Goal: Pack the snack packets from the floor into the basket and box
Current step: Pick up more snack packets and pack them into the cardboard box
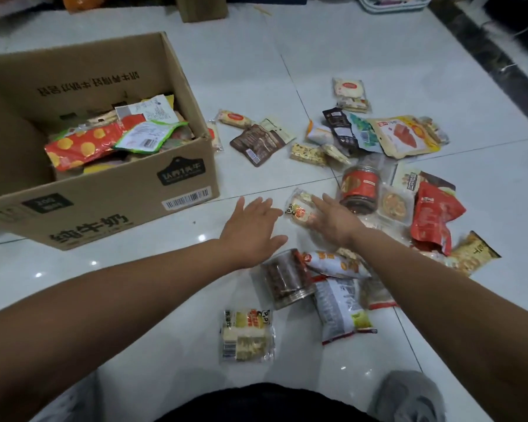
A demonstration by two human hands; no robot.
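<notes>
Lying on the white tiled floor (363,56) just right of the box, a small clear snack packet (299,205) sits partly under the right hand (333,219). Its long axis runs roughly from far to near, leaning a little to the right at the near end. A small panda mark is on its left edge; the rest of its print is too blurred to read. The right hand's fingers are stretched almost straight over the packet's near right part, with no curl round it. The left hand (252,226) hovers just left of it, palm down, fingers straight and spread, holding nothing.

A matching packet (246,335) with the same panda mark lies nearer, long axis near to far, with a barcode at its near left corner. Between the two lie a clear jar (287,278) of brown snacks and a white bag (342,309). To the right, a red-labelled jar (360,190) rests on its side beside a red pouch (433,214); farther off are a brown pouch (256,143) and an orange pouch (409,135).

At the left stands the open cardboard box (104,205), printed 纯牛奶 on its near side with a barcode sticker, holding a red packet with yellow dots (83,144). A pale basket (390,4) shows at the far edge.
</notes>
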